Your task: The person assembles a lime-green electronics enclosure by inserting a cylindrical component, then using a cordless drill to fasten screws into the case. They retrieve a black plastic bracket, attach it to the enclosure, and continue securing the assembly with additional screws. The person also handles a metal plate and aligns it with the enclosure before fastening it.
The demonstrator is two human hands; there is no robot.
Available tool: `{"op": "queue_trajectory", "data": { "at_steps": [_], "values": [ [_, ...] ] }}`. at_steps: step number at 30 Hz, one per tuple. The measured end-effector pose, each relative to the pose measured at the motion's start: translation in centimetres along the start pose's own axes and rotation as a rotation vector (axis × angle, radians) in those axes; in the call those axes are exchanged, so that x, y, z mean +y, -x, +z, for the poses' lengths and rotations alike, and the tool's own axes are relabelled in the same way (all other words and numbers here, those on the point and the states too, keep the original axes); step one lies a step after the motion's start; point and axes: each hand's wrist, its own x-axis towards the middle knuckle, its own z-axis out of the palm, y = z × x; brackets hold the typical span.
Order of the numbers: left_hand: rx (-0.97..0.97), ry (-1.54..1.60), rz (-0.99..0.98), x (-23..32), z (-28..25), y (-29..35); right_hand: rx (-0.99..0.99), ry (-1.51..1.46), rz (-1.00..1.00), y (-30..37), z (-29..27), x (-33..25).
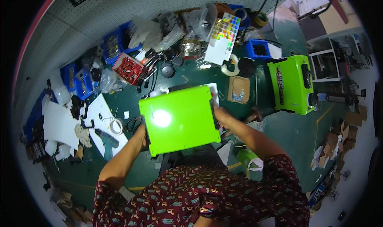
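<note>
A bright green, box-shaped metal case (181, 121) is held level in front of my body, its flat face turned up and catching a glare. My left hand (140, 136) grips its left side, the fingers partly hidden by the case. On the opposite side, my right hand (220, 116) is closed at the dark right edge, with its fingertips out of sight behind it. Just beyond the case lies part of a white sheet, mostly covered by it. Scissors (135, 124) with dark handles rest beside my left hand.
A second green case (292, 84) with a black handle stands at the right. Blue bins (113, 47), a box of red parts (128, 68) and plastic bags line the back. A cordless drill (107, 141) and a tape roll (116, 126) lie left; a hammer (255, 115) lies right.
</note>
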Motion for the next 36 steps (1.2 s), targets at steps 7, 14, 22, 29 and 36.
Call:
{"op": "queue_trajectory", "data": {
  "at_steps": [7, 14, 22, 29, 36],
  "values": [
    [0.047, -0.012, 0.201, -0.4, -0.5, -1.7, 0.107, 0.053, -0.113, -4.5, -3.4, 0.0],
    [0.340, -0.211, 0.730, -7.5, -1.5, 3.6, 0.526, -0.228, -0.618, -4.4, -3.0, 1.7],
    [0.413, -0.321, 0.900, -11.3, 1.7, 6.9, 0.650, 0.266, -1.152, 3.8, 1.3, -3.3],
    [0.154, -0.232, 0.919, -12.4, 1.0, 7.8, 0.141, 1.030, -1.492, 9.2, 12.7, -6.4],
    [0.281, -0.572, 0.853, -11.7, 1.3, 9.7, 0.102, 1.252, -1.438, 6.1, 17.0, -5.7]
  ]
}}
